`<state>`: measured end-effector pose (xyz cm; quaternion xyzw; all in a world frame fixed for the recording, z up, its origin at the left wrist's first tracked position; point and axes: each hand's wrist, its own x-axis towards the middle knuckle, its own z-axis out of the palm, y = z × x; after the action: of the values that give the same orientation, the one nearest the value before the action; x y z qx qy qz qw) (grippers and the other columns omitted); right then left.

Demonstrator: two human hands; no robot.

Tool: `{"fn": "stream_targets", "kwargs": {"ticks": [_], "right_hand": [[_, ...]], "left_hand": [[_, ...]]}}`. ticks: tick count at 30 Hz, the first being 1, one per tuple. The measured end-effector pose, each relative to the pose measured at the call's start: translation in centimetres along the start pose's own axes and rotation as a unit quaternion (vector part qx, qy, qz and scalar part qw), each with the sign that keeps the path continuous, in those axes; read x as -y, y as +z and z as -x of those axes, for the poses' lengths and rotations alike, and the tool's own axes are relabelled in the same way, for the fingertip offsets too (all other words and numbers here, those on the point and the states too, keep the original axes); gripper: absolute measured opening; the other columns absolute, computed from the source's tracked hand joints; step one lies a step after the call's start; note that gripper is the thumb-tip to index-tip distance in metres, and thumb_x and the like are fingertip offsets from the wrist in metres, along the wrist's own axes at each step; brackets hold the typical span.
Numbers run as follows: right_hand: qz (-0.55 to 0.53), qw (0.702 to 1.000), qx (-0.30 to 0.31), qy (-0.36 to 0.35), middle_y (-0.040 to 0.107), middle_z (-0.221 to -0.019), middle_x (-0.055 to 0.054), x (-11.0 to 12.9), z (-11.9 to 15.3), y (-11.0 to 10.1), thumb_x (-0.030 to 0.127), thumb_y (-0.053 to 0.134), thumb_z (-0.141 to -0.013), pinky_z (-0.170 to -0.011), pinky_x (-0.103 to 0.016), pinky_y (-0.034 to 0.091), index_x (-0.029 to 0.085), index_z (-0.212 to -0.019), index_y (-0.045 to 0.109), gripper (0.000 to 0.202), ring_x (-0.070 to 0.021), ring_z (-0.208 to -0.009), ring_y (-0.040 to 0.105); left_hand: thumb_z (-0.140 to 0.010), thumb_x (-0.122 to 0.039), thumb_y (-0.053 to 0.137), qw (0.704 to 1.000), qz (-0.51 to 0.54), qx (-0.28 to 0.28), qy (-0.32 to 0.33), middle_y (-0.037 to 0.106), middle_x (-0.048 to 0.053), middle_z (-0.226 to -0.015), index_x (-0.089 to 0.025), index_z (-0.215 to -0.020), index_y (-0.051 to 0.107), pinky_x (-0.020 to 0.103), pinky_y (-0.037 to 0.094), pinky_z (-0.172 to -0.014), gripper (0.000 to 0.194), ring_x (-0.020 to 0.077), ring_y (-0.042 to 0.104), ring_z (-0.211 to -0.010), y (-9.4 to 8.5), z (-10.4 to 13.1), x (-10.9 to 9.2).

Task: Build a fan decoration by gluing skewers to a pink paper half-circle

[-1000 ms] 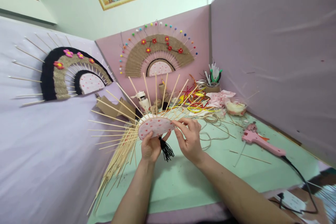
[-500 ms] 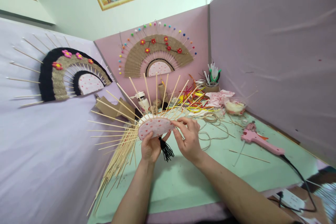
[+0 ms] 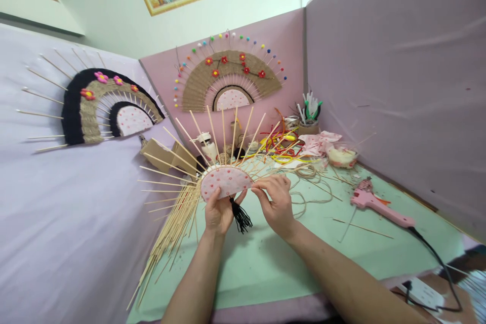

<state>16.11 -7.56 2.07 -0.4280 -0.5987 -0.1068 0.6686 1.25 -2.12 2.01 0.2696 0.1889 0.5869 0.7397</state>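
A half-round base covered in white cloth with red dots stands at the centre, thin wooden sticks fanning out from its curved edge. My left hand grips its lower edge, thumb on the front and fingers behind. A black tassel hangs under the base beside that hand. My right hand is at the base's right corner, thumb and index finger pinched together; whatever is between them is too small to make out.
Loose sticks lie in a pile at the left. A pink glue gun with its cord is on the right. Twine, coloured pipe cleaners and a cup of tools are behind. Two finished fans hang on the panels.
The base has tilted slightly, so more of its dotted face shows. My right thumb and index finger have closed together at its corner. The view has shifted a little.
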Motion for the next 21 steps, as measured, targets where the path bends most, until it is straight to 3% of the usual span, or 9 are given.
{"fn": "stream_targets", "kwargs": {"ticks": [4, 7, 9, 11, 14, 17, 18, 21], "right_hand": [[-0.018, 0.999, 0.042, -0.013, 0.059, -0.065, 0.0, 0.8, 0.1, -1.0, 0.028, 0.048, -0.098, -0.075, -0.035, 0.034, 0.02, -0.07, 0.054, 0.03, -0.016, -0.069, 0.052], [-0.016, 0.991, 0.125, -0.04, 0.049, -0.055, 0.001, 2.1, -0.3, -3.6, 0.034, 0.049, -0.097, -0.066, -0.033, 0.035, 0.021, -0.058, 0.044, 0.041, -0.0151, -0.061, 0.046], [-0.005, 0.982, 0.186, -0.018, 0.057, -0.062, -0.001, 2.4, -0.8, -6.3, 0.034, 0.055, -0.094, -0.065, -0.031, 0.038, 0.02, -0.066, 0.052, 0.032, -0.0155, -0.065, 0.05], [0.009, 0.975, 0.213, 0.059, 0.066, -0.075, -0.003, 1.5, -1.7, -9.6, 0.036, 0.058, -0.092, -0.064, -0.029, 0.043, 0.02, -0.085, 0.062, 0.018, -0.0157, -0.068, 0.057], [0.075, 0.956, 0.172, 0.226, 0.064, -0.064, 0.0, -2.8, -3.3, -14.9, 0.044, 0.06, -0.087, -0.053, -0.027, 0.041, 0.02, -0.09, 0.065, 0.025, -0.0147, -0.056, 0.055], [0.154, 0.915, 0.051, 0.369, 0.067, -0.066, -0.003, -9.6, -5.2, -19.0, 0.044, 0.059, -0.083, -0.048, -0.025, 0.039, 0.016, -0.098, 0.066, 0.032, -0.0144, -0.052, 0.054], [0.175, 0.901, 0.014, 0.396, 0.069, -0.069, -0.005, -11.8, -5.7, -19.9, 0.041, 0.059, -0.083, -0.049, -0.025, 0.04, 0.014, -0.103, 0.066, 0.034, -0.015, -0.054, 0.056], [0.198, 0.874, 0.009, 0.444, 0.072, -0.073, -0.011, -17.3, -7.1, -20.8, 0.036, 0.058, -0.083, -0.051, -0.027, 0.042, 0.008, -0.114, 0.061, 0.042, -0.0162, -0.054, 0.057]], "left_hand": [[-0.078, -0.019, 0.066, 1.0, 0.008, -0.009, 0.001, 0.075, 0.004, -0.09, -0.02, -0.091, 0.067, 0.054, 0.043, -0.106, 0.013, 0.0215, 0.07, -0.089, 0.0, -0.1, -0.2], [-0.078, -0.017, 0.064, 0.999, 0.022, -0.023, 0.007, 0.076, 0.005, -0.088, -0.02, -0.09, 0.067, 0.054, 0.043, -0.106, 0.012, 0.021, 0.071, -0.086, 0.0, -0.2, -0.4], [-0.079, -0.015, 0.062, 0.999, 0.03, -0.023, 0.007, 0.076, 0.004, -0.09, -0.02, -0.09, 0.067, 0.054, 0.044, -0.105, 0.013, 0.0212, 0.071, -0.086, -0.1, -0.3, -0.6], [-0.079, -0.014, 0.061, 0.999, 0.035, -0.024, 0.002, 0.077, 0.004, -0.092, -0.022, -0.092, 0.067, 0.054, 0.047, -0.102, 0.015, 0.0221, 0.071, -0.086, -0.1, -0.4, -0.7], [-0.079, -0.013, 0.061, 0.999, 0.039, -0.025, -0.002, 0.077, 0.004, -0.091, -0.021, -0.093, 0.068, 0.054, 0.049, -0.1, 0.018, 0.0231, 0.072, -0.086, 0.0, -0.5, -0.7], [-0.078, -0.012, 0.061, 0.999, 0.041, -0.028, -0.011, 0.077, 0.005, -0.087, -0.02, -0.092, 0.068, 0.053, 0.049, -0.1, 0.017, 0.0234, 0.072, -0.085, 0.1, -0.4, -0.6], [-0.078, -0.012, 0.061, 0.999, 0.041, -0.03, -0.014, 0.077, 0.005, -0.087, -0.02, -0.092, 0.068, 0.053, 0.049, -0.1, 0.017, 0.0236, 0.072, -0.086, 0.1, -0.4, -0.6], [-0.079, -0.011, 0.059, 0.998, 0.039, -0.038, -0.016, 0.077, 0.005, -0.089, -0.02, -0.094, 0.068, 0.053, 0.049, -0.101, 0.02, 0.0232, 0.072, -0.087, 0.3, -0.4, -0.5]]}}
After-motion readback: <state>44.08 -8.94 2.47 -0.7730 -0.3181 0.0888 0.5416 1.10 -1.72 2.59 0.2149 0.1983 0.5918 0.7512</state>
